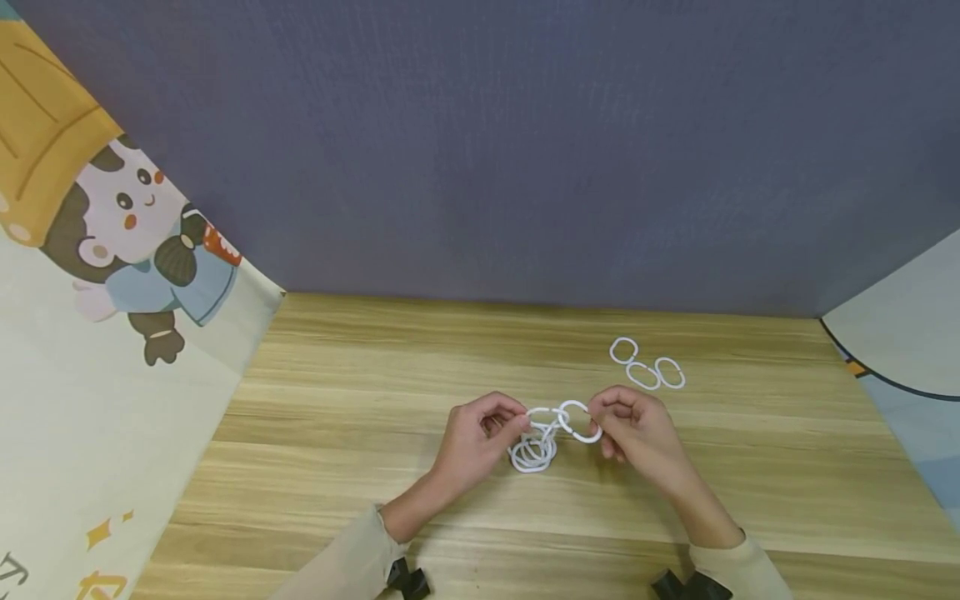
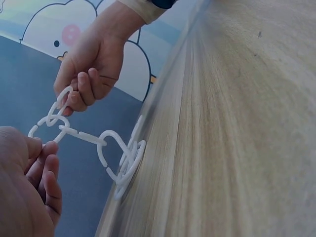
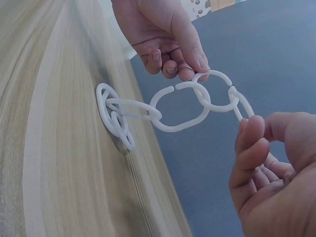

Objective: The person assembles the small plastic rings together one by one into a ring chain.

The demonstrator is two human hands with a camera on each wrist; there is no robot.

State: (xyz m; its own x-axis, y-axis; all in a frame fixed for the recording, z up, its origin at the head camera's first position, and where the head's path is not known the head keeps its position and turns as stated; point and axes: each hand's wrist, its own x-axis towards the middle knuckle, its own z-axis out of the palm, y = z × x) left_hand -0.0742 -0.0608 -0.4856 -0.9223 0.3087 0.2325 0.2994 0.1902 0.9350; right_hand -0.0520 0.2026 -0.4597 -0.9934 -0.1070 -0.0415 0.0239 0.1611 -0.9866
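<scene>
Between both hands, just above the table, runs a chain of white plastic links, each an oval ring with a small gap. My left hand pinches one link between thumb and fingers. The end link is pinched by my right hand and hooks through the left hand's link. In the right wrist view another link hangs from the link in the left hand. From there the chain drops to a small heap of linked rings on the wooden table, below and between the hands.
Three loose white links lie close together on the wooden table, beyond the right hand. A dark blue-grey panel stands along the back edge. Cartoon-printed panels rise at the left and right sides.
</scene>
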